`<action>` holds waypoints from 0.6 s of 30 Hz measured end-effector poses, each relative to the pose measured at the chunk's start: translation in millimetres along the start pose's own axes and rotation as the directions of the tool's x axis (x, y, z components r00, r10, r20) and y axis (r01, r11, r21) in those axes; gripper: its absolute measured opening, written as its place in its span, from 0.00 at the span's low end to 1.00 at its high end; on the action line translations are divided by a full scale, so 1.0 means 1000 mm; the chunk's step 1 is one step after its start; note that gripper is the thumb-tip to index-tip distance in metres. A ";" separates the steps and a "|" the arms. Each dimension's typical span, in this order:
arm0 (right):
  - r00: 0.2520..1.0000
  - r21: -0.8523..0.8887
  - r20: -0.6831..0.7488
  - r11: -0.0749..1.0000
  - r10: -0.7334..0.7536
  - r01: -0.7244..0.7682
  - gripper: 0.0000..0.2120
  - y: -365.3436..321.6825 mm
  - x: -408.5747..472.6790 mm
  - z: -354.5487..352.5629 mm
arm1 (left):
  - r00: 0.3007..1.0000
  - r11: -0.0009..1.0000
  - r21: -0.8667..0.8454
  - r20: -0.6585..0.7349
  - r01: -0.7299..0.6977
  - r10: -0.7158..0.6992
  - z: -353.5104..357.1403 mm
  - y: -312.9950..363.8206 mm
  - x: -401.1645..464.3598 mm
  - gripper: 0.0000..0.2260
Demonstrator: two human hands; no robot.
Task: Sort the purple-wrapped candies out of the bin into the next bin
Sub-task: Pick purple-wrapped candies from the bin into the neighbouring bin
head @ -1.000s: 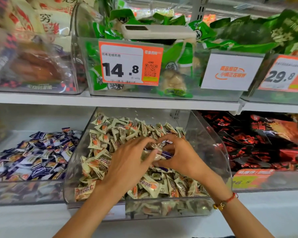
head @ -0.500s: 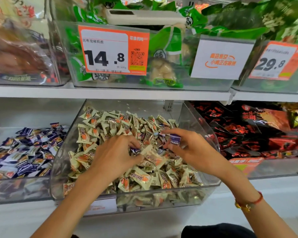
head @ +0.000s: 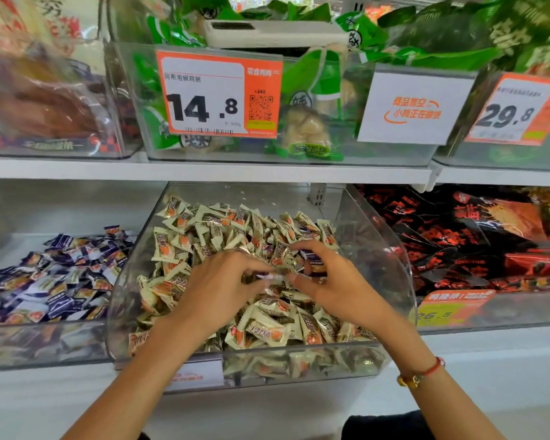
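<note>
A clear middle bin [head: 381, 249] holds a heap of cream-wrapped candies [head: 261, 331] with a few purple ones mixed in. Both hands are inside it, over the heap. My right hand [head: 340, 290] curls its fingers round a purple-wrapped candy [head: 311, 257]. My left hand [head: 216, 287] pinches a second purple candy [head: 271, 276] at its fingertips; this one is blurred and lies close to my right thumb. The neighbouring bin on the left [head: 29, 347] is filled with purple-wrapped candies [head: 54, 281].
A bin of red-and-black packets [head: 477, 242] stands to the right. The white shelf edge [head: 204, 169] overhangs the bins and carries clear bins of green packets [head: 318, 90] with an orange 14.8 price tag [head: 218, 93]. A red bracelet [head: 426, 371] sits on my right wrist.
Both hands were digging in the heap; each has since come up with a purple candy. The hands have drawn closer together, fingertips almost meeting.
</note>
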State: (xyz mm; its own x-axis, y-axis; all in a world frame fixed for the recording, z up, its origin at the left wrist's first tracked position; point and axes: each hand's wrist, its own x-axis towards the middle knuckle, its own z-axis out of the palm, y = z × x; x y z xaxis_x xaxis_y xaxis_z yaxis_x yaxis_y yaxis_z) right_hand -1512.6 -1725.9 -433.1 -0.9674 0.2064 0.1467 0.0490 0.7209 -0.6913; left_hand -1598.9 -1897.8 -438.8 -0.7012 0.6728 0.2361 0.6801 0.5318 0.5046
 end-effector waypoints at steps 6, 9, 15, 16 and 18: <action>0.985 0.243 -0.168 0.967 -0.037 0.078 0.14 -0.012 -0.009 0.011 | 0.984 0.812 -0.564 0.007 0.150 -0.177 -0.004 0.028 0.003 0.14; 0.972 0.295 -0.232 0.949 -0.043 0.112 0.08 -0.011 -0.008 0.006 | 0.983 0.762 -0.631 0.013 0.150 -0.182 -0.003 0.036 0.004 0.14; 0.827 0.318 -0.562 0.923 -0.001 0.217 0.10 -0.007 -0.007 -0.025 | 1.000 0.973 -0.229 0.003 0.007 -0.006 0.027 0.036 0.036 0.09; 0.807 0.271 -0.591 0.939 -0.011 0.211 0.09 -0.004 -0.007 -0.029 | 0.997 0.996 -0.087 0.072 -0.028 0.035 0.036 0.036 0.044 0.09; 0.779 0.155 -0.625 0.968 -0.059 0.198 0.06 0.004 -0.007 -0.033 | 0.957 0.984 0.152 0.285 -0.091 0.045 0.053 0.035 0.059 0.13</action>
State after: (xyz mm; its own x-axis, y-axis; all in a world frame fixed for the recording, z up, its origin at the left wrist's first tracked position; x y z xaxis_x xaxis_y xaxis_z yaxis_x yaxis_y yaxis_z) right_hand -1497.6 -1702.5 -413.1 -0.6011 0.5312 0.5971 -0.1832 0.6357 -0.7499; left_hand -1605.3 -1811.9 -451.4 -0.5800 0.8146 0.0119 0.7659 0.5402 0.3488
